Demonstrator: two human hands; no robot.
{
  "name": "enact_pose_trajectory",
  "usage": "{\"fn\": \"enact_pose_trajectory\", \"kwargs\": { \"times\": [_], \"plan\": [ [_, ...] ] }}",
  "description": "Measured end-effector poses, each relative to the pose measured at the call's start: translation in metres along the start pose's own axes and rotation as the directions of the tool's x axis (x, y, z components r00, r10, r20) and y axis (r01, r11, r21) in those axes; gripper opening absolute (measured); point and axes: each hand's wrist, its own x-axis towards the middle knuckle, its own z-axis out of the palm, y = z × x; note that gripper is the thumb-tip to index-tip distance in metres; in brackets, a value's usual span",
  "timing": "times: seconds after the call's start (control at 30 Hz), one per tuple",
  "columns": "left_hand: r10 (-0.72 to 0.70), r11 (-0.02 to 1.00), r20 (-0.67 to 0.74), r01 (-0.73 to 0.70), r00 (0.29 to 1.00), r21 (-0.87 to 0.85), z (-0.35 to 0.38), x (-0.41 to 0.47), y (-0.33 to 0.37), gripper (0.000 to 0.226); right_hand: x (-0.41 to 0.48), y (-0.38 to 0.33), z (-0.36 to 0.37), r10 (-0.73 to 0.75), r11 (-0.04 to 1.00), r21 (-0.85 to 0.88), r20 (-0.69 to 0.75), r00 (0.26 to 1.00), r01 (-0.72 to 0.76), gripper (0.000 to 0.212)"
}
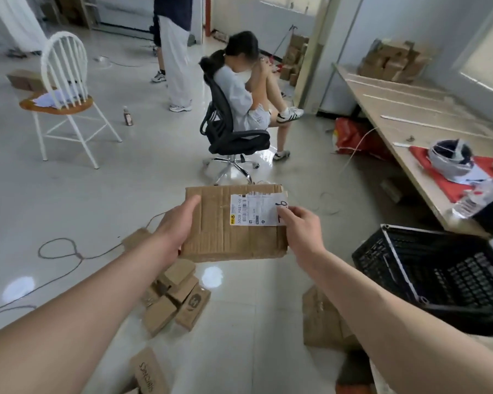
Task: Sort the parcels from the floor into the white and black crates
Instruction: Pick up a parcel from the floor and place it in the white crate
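I hold a flat brown cardboard parcel (225, 234) with a white shipping label (252, 209) up in front of me, above the floor. My left hand (177, 226) grips its left edge, thumb on top. My right hand (302, 226) grips the right edge, thumb on the label. A black crate (427, 277) stands to the right, below the parcel's level. Several small cardboard parcels (174, 300) lie on the floor beneath. No white crate is in view.
A person sits on a black office chair (234, 137) straight ahead; another person stands behind. A white chair (66, 89) stands at the left. A long wooden table (410, 118) runs along the right. Twine (69, 251) and more parcels (322, 319) lie on the floor.
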Motion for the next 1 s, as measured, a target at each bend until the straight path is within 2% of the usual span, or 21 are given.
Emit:
{"fn": "enact_pose_trajectory", "kwargs": {
  "times": [0.13, 0.27, 0.4, 0.57, 0.67, 0.8, 0.83, 0.93, 0.97, 1.0],
  "plan": [
    [0.004, 0.998, 0.108, -0.012, 0.994, 0.069, 0.051, 0.002, 0.007, 0.041, -0.004, 0.009, -0.048, 0.017, 1.000, 0.004, -0.135, 0.991, -0.016, 0.037],
    [-0.009, 0.993, 0.220, -0.016, 0.975, 0.114, 0.111, 0.002, 0.005, 0.042, -0.008, 0.028, -0.104, 0.020, 1.000, 0.015, -0.281, 0.960, -0.016, 0.022],
    [-0.026, 0.981, 0.341, -0.041, 0.940, 0.188, 0.185, -0.004, -0.005, 0.043, -0.017, 0.053, -0.171, 0.082, 0.996, 0.058, -0.382, 0.921, -0.064, 0.025],
    [-0.080, 0.959, 0.446, -0.054, 0.891, 0.279, 0.286, -0.032, -0.021, 0.045, -0.035, 0.096, -0.265, 0.200, 0.977, 0.165, -0.505, 0.840, -0.134, 0.024],
    [-0.093, 0.927, 0.509, -0.112, 0.856, 0.358, 0.351, -0.061, -0.025, 0.040, -0.049, 0.119, -0.322, 0.251, 0.965, 0.211, -0.577, 0.777, -0.156, 0.022],
    [-0.105, 0.874, 0.618, -0.225, 0.779, 0.432, 0.430, -0.098, -0.035, 0.044, -0.065, 0.147, -0.394, 0.298, 0.952, 0.254, -0.657, 0.692, -0.169, 0.023],
    [-0.101, 0.864, 0.644, -0.254, 0.759, 0.434, 0.448, -0.105, -0.036, 0.048, -0.070, 0.152, -0.410, 0.310, 0.948, 0.270, -0.666, 0.678, -0.168, 0.024],
    [-0.106, 0.817, 0.673, -0.322, 0.732, 0.479, 0.508, -0.083, -0.067, 0.098, -0.083, 0.165, -0.454, 0.343, 0.937, 0.304, -0.705, 0.621, -0.172, 0.027],
    [-0.116, 0.803, 0.690, -0.342, 0.714, 0.489, 0.524, -0.087, -0.071, 0.104, -0.088, 0.170, -0.466, 0.353, 0.934, 0.311, -0.720, 0.597, -0.177, 0.028],
    [-0.110, 0.798, 0.713, -0.367, 0.692, 0.478, 0.536, -0.102, -0.068, 0.099, -0.092, 0.174, -0.478, 0.361, 0.931, 0.322, -0.734, 0.576, -0.174, 0.030]
  ]
}}
